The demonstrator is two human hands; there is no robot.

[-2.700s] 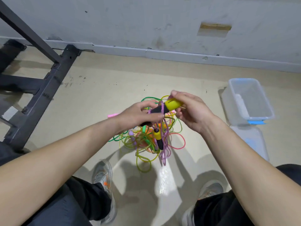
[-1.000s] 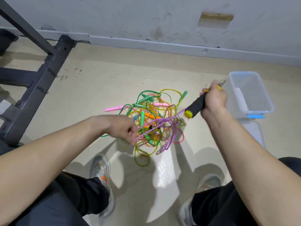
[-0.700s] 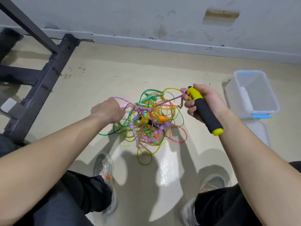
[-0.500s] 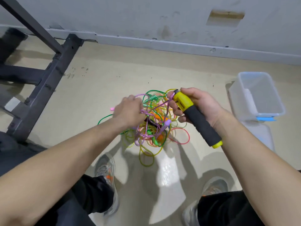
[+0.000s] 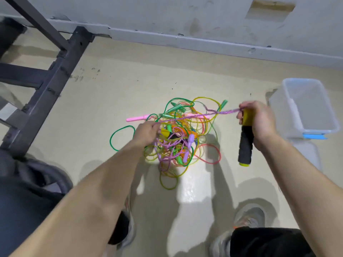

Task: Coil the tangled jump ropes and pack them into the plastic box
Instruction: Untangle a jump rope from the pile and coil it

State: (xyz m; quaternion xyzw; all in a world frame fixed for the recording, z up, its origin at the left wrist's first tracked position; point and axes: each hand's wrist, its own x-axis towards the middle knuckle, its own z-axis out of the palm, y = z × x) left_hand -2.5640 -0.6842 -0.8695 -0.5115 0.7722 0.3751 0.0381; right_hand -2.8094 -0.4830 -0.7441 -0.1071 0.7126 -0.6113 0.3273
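A single head-worn wide-angle camera looks forward and steeply down onto the nearby floor (image 5: 115,93).

We log: rope (image 5: 229,111) purple, braided; handle (image 5: 246,143) yellow over black foam; tangle (image 5: 178,138) of green, yellow, orange, pink, red loops. Plastic box (image 5: 284,112) clear, clip (image 5: 313,135) blue. Floor (image 5: 115,93) beige, frame (image 5: 48,86) black.
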